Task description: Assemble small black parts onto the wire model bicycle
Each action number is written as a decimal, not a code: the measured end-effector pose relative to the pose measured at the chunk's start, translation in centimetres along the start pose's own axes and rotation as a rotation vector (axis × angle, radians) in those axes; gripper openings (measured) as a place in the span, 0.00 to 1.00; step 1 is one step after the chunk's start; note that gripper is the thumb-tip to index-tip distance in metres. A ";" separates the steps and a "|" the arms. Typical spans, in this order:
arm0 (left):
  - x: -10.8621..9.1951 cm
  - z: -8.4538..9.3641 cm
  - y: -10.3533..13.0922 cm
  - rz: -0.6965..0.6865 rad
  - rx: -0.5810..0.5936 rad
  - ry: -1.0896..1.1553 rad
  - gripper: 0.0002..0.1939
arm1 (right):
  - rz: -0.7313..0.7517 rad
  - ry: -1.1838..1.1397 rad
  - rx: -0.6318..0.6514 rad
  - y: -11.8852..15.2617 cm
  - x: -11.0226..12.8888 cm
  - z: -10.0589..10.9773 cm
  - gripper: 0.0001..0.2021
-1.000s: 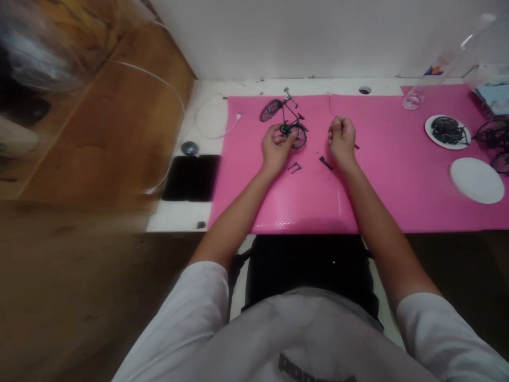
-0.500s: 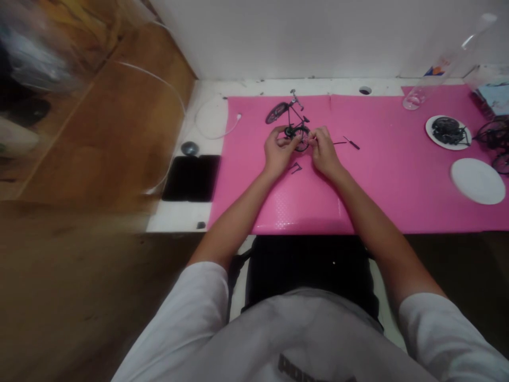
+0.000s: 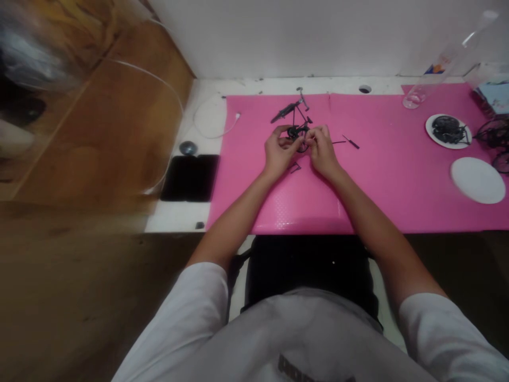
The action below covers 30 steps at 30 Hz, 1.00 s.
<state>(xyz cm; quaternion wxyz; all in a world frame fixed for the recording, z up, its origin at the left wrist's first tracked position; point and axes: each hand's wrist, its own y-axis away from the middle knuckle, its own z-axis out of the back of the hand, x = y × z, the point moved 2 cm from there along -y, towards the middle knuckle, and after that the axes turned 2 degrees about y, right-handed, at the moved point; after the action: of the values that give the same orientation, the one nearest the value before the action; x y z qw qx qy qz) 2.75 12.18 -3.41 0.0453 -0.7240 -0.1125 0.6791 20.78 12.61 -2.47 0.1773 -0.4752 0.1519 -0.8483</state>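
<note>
A small black model bicycle [image 3: 296,112] is held between my hands over the pink mat, its handlebar end pointing away from me. My left hand [image 3: 279,147] is closed on the near wheel and crank area, thumb against the wheel. With fingers pinched together, my right hand [image 3: 320,144] meets the right side of that same wheel; whatever its fingertips hold is too small to make out. Just below the hands lies a small dark bent part [image 3: 295,167]. A thin black rod [image 3: 339,142] and a small screwdriver [image 3: 351,142] lie right of my right hand.
A white plate [image 3: 430,130] bears black model parts at the right, near another white plate [image 3: 477,180] and more model bicycles [image 3: 493,135]. Behind stands a clear bottle [image 3: 415,98]. A black flat object [image 3: 190,178], a small round object [image 3: 188,148] and a white cable [image 3: 222,136] lie left.
The bicycle has turned a little in my hands: its far wheel now appears narrower and the handlebar has shifted right. My right fingers have moved slightly left, closer to my left thumb.
</note>
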 end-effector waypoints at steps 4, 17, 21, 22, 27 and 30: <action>0.3 0.1 -0.1 -0.019 -0.006 -0.006 0.37 | 0.019 -0.008 0.003 0.1 -0.2 0.0 0.33; 0.3 0.1 0.1 -0.020 -0.005 0.023 0.36 | 0.023 -0.024 0.017 0.1 -0.5 -0.1 0.33; 0.5 0.1 0.0 -0.033 -0.012 0.020 0.36 | -0.009 -0.038 0.041 0.0 -0.3 0.1 0.28; 0.6 0.1 -0.1 -0.037 -0.014 0.017 0.36 | -0.004 -0.043 0.043 0.0 -0.3 0.1 0.27; 1.2 0.2 -0.2 -0.038 -0.034 0.017 0.37 | 0.029 -0.024 0.059 -0.2 -1.0 0.0 0.24; 1.3 0.2 -0.3 -0.023 -0.027 0.003 0.37 | 0.032 -0.017 0.055 -0.2 -1.2 0.0 0.26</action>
<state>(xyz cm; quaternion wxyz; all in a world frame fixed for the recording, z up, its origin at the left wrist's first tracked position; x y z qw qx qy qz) 2.62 12.69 -4.59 0.0437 -0.7242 -0.1298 0.6758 21.35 13.31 -3.27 0.2053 -0.4749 0.1344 -0.8451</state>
